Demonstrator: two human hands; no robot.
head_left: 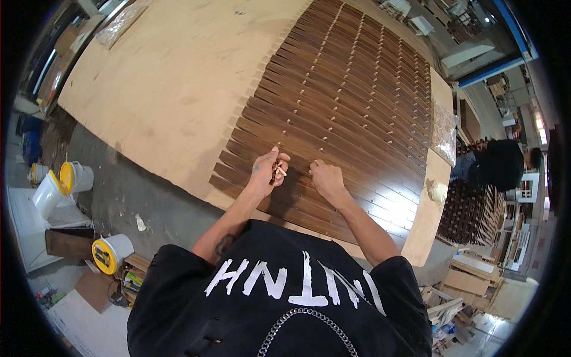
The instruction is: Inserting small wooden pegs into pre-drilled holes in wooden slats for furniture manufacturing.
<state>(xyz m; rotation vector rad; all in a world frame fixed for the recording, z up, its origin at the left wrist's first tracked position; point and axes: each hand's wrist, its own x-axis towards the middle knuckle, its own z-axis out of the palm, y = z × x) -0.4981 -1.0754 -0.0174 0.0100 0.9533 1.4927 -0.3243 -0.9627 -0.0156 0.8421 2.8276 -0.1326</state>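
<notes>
Many dark brown wooden slats (359, 156) lie side by side in front of me, their left ends tapered. Rows of small pale wooden pegs (321, 149) stand up from the farther slats. Near the left ends of the slats, my left hand (266, 172) is curled around a few wooden pegs (281, 171), some of which stick out between the fingers. My right hand (328, 179) is just to its right, low over the slats, with thumb and fingers pinched together. Whatever is in that pinch is hidden by the fingers.
A large pale board (172, 89) lies beneath the slats. Clear bags (443, 132) rest at its right edge and far left corner. White buckets with yellow lids (104, 256) stand on the floor at left. Another person (498, 165) in dark clothes is at right.
</notes>
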